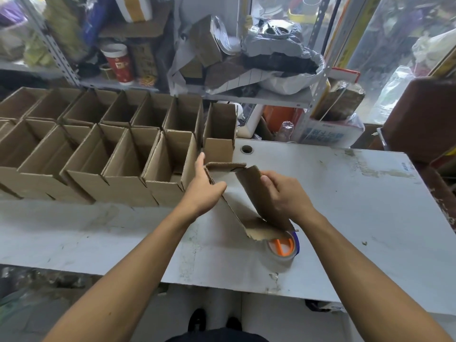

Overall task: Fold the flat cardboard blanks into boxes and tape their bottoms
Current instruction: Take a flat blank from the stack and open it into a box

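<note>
Head view, looking down on a scuffed white worktable [345, 193]. A cardboard blank [249, 191], partly opened into a sleeve, was held above the table between the two hands, its open length running from the far left down toward the near right. The left hand [202, 191] gripped the blank's left wall, thumb hooked over the edge into the opening and fingers laid flat and extended along the outer face. The right hand [283, 196] held the right-hand panel, thumb pressed on its inner face and fingers curled behind it. The blank thus lay directly between the hands, touching both.

The blank's lower end flaps hung just over a roll of clear tape [281, 250] fitted with an orange and blue dispenser, which lay on the table near the right wrist; whether cardboard and tape touched could not be told.

To the left, two rows of finished open-topped boxes [118, 156] stood upright and side by side on the table, the nearest just beside the left hand. One more open box [219, 134] stood at the far end of the back row, just beyond the blank. Behind the table, cluttered metal shelving [259, 97] carried a red paper cup [118, 62].
</note>
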